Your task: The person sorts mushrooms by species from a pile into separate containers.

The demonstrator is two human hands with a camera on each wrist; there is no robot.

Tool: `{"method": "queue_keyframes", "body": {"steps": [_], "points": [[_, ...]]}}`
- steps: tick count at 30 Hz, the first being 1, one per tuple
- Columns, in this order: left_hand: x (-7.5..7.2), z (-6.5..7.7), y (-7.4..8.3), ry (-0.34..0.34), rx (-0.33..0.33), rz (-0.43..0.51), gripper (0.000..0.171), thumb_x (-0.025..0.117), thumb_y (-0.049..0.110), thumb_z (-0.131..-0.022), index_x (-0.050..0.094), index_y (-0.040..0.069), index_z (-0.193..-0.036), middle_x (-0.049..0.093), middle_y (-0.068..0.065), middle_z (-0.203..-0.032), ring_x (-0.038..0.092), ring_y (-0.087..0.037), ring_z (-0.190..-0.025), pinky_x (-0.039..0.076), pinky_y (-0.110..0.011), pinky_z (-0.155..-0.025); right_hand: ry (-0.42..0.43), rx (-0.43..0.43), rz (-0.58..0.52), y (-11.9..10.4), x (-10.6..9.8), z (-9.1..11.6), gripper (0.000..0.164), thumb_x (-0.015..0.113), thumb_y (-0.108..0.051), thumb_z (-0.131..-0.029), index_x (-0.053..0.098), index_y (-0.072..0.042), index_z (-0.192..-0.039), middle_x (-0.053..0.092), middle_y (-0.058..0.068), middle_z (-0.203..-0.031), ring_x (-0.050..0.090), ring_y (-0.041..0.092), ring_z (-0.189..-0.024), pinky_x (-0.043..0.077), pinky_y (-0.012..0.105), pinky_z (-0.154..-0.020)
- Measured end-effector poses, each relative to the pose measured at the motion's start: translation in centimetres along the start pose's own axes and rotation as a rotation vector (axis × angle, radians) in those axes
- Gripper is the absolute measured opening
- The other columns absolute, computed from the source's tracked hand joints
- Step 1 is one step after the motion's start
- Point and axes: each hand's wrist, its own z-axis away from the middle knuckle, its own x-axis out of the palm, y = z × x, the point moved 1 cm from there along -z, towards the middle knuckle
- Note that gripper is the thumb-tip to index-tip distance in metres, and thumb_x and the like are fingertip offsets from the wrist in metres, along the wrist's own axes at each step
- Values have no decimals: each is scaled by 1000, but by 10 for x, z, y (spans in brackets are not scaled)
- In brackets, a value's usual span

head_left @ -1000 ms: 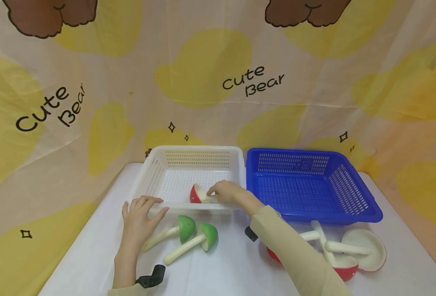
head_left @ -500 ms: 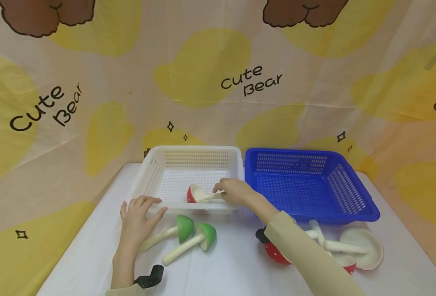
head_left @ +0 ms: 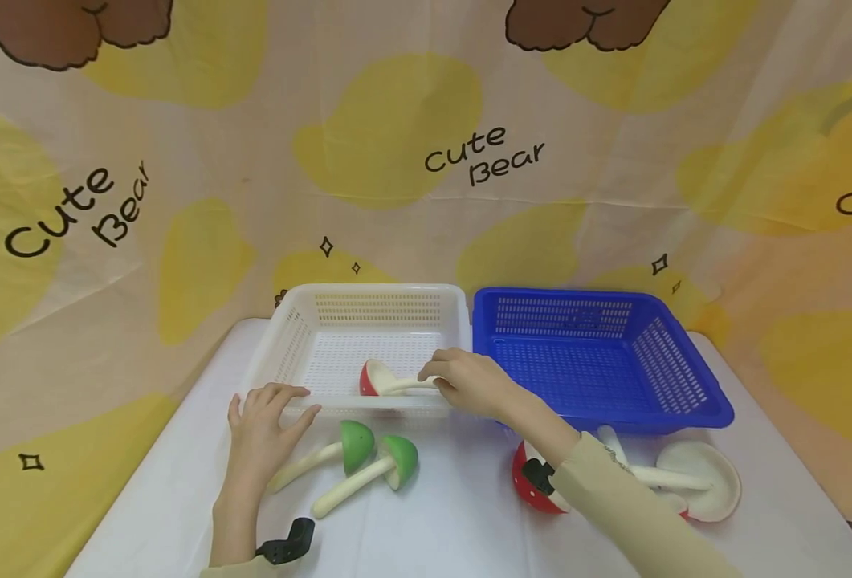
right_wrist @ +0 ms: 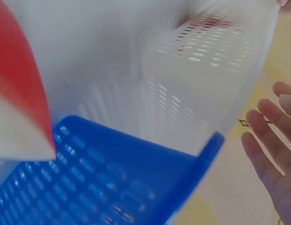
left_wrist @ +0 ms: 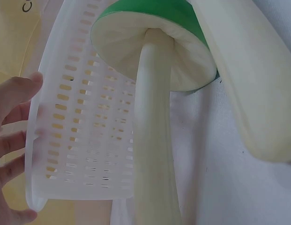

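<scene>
A red-capped toy mushroom [head_left: 377, 379] with a pale stem lies inside the white basket [head_left: 389, 404], near its front wall. My right hand [head_left: 469, 381] hovers over the stem's end; in the right wrist view the fingers [right_wrist: 269, 136] are extended and spread, with nothing between them. At the basket's front left corner, my left hand [head_left: 262, 425] holds the rim, fingers over it and thumb in front. Two green-capped mushrooms [head_left: 356, 447] lie on the table before the basket; one green mushroom [left_wrist: 154, 117] looms close in the left wrist view.
A blue basket [head_left: 599, 421] stands right of the white one, its visible floor bare. In front of it lie several red-capped mushrooms, one red cap [head_left: 530, 486] under the right forearm and a pale round underside [head_left: 718, 482] farther right. A patterned cloth [head_left: 397, 160] hangs behind.
My right hand has drawn back rightward along the stem, away from the cap. The red mushroom stays in the white basket. My left hand keeps its place on the rim.
</scene>
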Motion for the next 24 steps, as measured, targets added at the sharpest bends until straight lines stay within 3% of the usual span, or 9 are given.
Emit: {"method": "queue_keyframes", "body": {"steps": [14, 24], "points": [[0, 0, -1, 3, 3, 6, 28, 77, 26, -78, 69, 12, -101, 66, -11, -103, 51, -37, -107, 17, -75, -102, 62, -79, 96, -10, -33, 32, 24, 62, -6, -88, 72, -20, -104, 67, -5, -95, 58, 9, -81, 49, 19, -62], [1, -1, -2, 3, 11, 20, 27, 77, 25, -79, 69, 12, -101, 66, -12, -104, 51, -37, -108, 16, -75, -102, 85, -94, 127, -3, -46, 59, 22, 67, -7, -86, 72, -18, -104, 68, -3, -95, 60, 11, -83, 53, 22, -68]]}}
